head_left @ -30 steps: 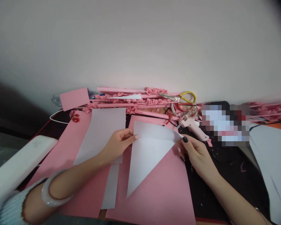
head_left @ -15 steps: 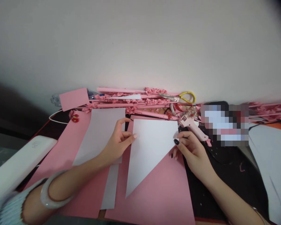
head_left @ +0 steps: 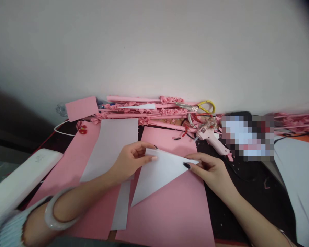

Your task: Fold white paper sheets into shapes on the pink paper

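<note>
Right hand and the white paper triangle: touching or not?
Touching. The head view shows the right hand pinching the white paper triangle near its right corner, with the dark-nailed thumb over its face.

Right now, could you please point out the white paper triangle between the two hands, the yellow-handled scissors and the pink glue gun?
White paper triangle (head_left: 159,172): head view, middle of its face.
Yellow-handled scissors (head_left: 194,109): head view, at the pivot.
Pink glue gun (head_left: 212,138): head view, upper handle.

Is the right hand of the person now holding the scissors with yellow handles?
No, the right hand pinches a corner of the large white paper triangle, while the yellow-handled scissors lie farther back, near the wall.
</note>
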Motion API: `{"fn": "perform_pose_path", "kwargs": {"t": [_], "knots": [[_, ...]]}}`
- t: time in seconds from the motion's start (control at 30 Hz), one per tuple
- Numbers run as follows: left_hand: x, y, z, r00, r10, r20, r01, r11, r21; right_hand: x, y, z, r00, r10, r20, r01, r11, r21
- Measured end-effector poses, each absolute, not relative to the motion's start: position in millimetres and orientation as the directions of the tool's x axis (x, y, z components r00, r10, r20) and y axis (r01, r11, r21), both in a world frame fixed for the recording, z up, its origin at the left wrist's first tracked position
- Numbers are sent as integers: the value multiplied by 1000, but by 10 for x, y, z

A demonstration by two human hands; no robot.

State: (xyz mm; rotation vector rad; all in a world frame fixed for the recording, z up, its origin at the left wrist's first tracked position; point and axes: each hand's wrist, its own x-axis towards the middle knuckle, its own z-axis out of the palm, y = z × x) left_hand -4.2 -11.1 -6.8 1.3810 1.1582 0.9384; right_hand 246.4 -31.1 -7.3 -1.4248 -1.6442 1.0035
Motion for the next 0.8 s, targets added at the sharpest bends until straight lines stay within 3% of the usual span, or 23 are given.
{"fn": "perform_pose_path", "kwargs": {"t": [0.13, 0.2, 0.33, 0.5, 0.63, 0.8], "knots": [[-20, -137, -58, 234, 971, -52, 86, 32, 996, 2439, -317, -7, -179, 956, 231, 480, 290, -828], [-4, -158, -43, 253, 965, -66, 65, 51, 997, 2404, -338, 25, -237, 941, 241, 449, 327, -831], [2, -189, -14, 272, 959, -83, 117, 53, 992, 2352, -393, 34, -330, 942, 66, 381, 197, -904], [-51, -144, -14, 287, 956, -61, 254, -14, 967, 2403, -402, 23, -208, 978, 15, 365, 91, -927], [-50, -99, -3, 402, 915, -40, 292, -87, 952, 2395, -395, 39, -211, 971, -111, 330, -36, -943], [18, -128, 27, 570, 790, -227, 296, 60, 953, 2273, -404, 17, -321, 920, -227, 331, -115, -937]]}}
